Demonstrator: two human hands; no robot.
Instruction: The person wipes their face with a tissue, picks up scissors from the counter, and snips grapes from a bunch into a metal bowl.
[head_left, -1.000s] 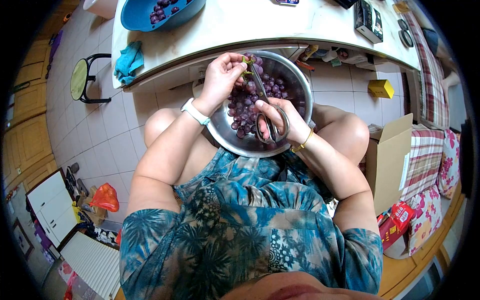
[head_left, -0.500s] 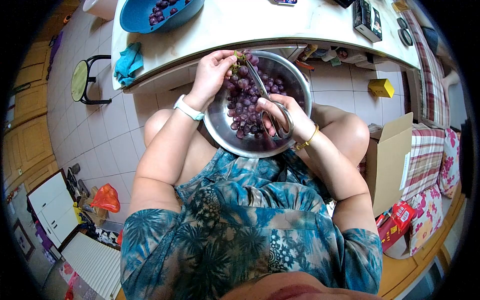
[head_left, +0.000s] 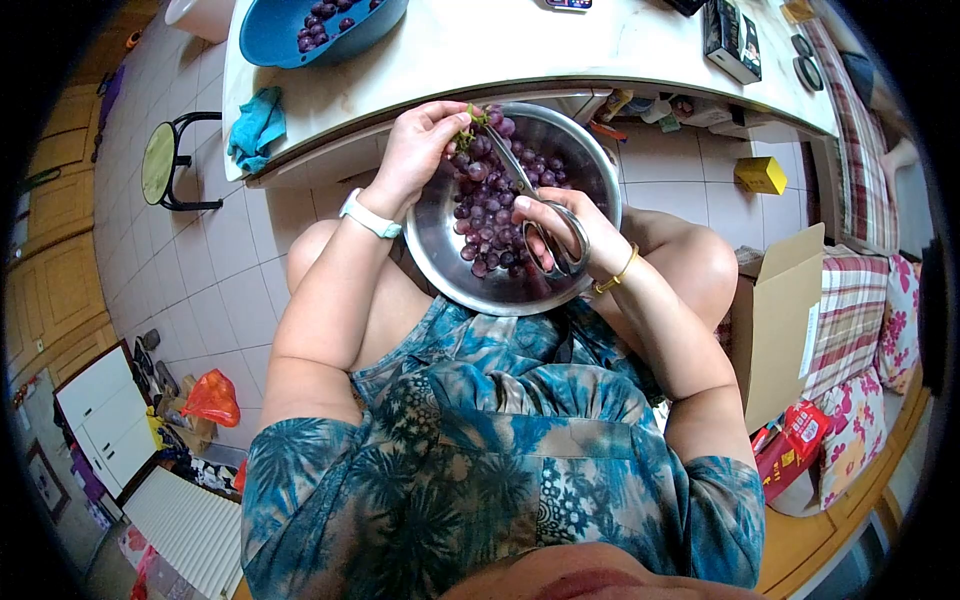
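Note:
My left hand pinches the green stem of a grape bunch at the upper left rim of a steel bowl. Purple grapes hang from the stem and lie in the bowl, which rests in my lap. My right hand is closed on the handles of metal scissors. The scissors' blades point up and left, with their tips among the grapes close to the stem, so whether the tips touch it is hard to tell.
On the white table are a blue basin with grapes, a teal cloth and a black box. A stool stands at the left. To the right are a yellow box and an open carton.
My left hand has shifted slightly left with the stem. The scissors have turned a little and moved slightly right in my right hand. The bowl has shifted slightly left.

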